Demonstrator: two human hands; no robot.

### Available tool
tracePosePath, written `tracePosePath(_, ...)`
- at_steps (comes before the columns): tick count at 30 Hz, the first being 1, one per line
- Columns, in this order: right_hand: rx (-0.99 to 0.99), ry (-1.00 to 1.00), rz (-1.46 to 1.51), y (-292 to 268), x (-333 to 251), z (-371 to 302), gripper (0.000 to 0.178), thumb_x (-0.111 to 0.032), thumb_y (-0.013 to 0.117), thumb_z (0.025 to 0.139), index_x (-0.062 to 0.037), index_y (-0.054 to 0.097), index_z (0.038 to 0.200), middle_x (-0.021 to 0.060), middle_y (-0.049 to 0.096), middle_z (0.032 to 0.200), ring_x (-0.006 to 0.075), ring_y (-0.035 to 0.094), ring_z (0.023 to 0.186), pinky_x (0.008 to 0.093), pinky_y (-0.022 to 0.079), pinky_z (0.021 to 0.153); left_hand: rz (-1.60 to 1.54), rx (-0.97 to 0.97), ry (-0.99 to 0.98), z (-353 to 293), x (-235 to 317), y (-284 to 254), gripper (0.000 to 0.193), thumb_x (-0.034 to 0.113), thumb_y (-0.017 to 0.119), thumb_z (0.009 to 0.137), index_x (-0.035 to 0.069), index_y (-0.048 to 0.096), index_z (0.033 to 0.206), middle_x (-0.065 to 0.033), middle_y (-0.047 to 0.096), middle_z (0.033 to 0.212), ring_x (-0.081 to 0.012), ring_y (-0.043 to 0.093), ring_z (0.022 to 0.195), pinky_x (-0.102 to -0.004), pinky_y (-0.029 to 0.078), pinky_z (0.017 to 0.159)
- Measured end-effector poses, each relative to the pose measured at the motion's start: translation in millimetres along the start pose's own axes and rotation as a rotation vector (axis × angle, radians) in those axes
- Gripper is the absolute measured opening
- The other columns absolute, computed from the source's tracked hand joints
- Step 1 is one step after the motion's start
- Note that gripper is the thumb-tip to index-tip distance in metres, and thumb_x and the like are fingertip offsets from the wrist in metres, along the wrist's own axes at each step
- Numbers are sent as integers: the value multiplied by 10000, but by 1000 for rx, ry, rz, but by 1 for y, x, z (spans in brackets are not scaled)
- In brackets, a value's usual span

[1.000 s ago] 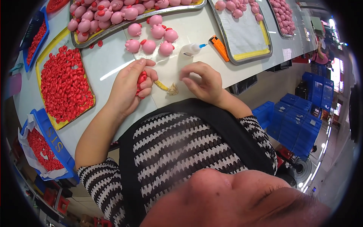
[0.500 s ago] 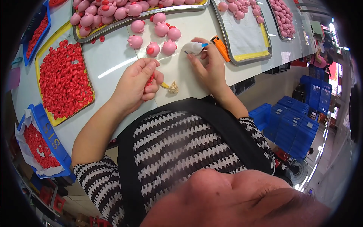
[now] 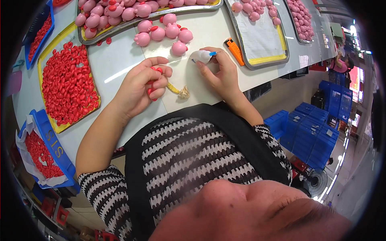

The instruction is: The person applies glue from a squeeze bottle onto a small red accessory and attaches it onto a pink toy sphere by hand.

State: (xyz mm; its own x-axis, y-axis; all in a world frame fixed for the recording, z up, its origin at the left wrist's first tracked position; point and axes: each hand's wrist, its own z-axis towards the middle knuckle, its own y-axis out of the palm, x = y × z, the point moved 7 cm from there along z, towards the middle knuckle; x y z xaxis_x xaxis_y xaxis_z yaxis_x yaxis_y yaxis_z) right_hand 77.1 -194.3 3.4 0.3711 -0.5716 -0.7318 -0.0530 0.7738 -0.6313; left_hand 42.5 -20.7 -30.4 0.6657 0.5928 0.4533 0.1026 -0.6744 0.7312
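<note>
Several small red plastic pieces (image 3: 151, 91) lie within the curled fingers of my left hand (image 3: 136, 86), some showing between the fingertips. My right hand (image 3: 223, 75) is closed around a small white squeeze bottle (image 3: 200, 57) with a blue cap and thin tip pointing right. Just beyond my hands, a cluster of pink pig-like balls (image 3: 172, 30) rests on the table, some with a red piece attached. One pink ball (image 3: 179, 48) sits nearest, between my hands. Beside my left hand lie a yellow strip (image 3: 173, 88) and a crumpled tan clump (image 3: 184, 93).
A yellow-lined tray of red pieces (image 3: 66, 86) is at left, near a blue bin (image 3: 52, 138). Trays of pink balls stand at the far side (image 3: 150, 17) and right (image 3: 267, 61). An orange utility knife (image 3: 235, 51) lies by the right tray. Blue crates (image 3: 309, 132) stand right.
A pink ball with a red piece has moved away from my left hand into the cluster, and neighbouring balls have shifted. My left fingers have loosened, exposing more red pieces. The bottle has moved slightly left.
</note>
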Motion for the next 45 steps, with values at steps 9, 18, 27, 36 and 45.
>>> tracePosePath(9, -17, -39, -1, -1, -4, -1, 294, -103, 686, 734, -26, 563, 990, 98, 587, 895, 229, 556, 758, 326, 450, 696, -52, -98, 86, 5, 0, -4, 193, 96, 460, 931, -22, 445, 1083, -119, 514, 937, -52, 382, 568, -172, 313, 438)
tracePosePath(18, -119, 15, 425, 9, -3, -12, 317, 17, 569, 832, 24, 449, 1126, 122, 559, 1120, 179, 545, 1022, 287, 432, 876, 167, -63, 169, 3, 4, -6, 278, 145, 474, 938, -39, 515, 1142, -15, 466, 822, -27, 336, 549, -155, 264, 432)
tracePosePath(27, -172, 7, 307, 13, -7, -13, 336, -102, 651, 798, -16, 536, 1103, 117, 606, 943, 200, 610, 836, 297, 479, 734, 106, -63, 142, 4, -2, -3, 288, 111, 428, 946, -42, 461, 1188, -52, 497, 876, -40, 348, 565, -170, 297, 445)
tracePosePath(36, -197, 10, 230, 15, -10, -14, 328, -93, 659, 779, -14, 556, 1080, 127, 621, 953, 229, 624, 847, 303, 484, 741, 175, -42, 140, 0, 2, -5, 284, 128, 507, 921, -19, 472, 1161, -35, 536, 809, -28, 324, 505, -167, 267, 423)
tracePosePath(45, -215, 0, 400, 19, -2, -24, 353, -51, 590, 854, 37, 434, 1158, 141, 588, 1036, 168, 577, 932, 283, 455, 802, 191, -49, 247, -3, 6, -2, 276, 150, 536, 910, 44, 503, 1163, 9, 455, 728, -14, 295, 504, -157, 240, 424)
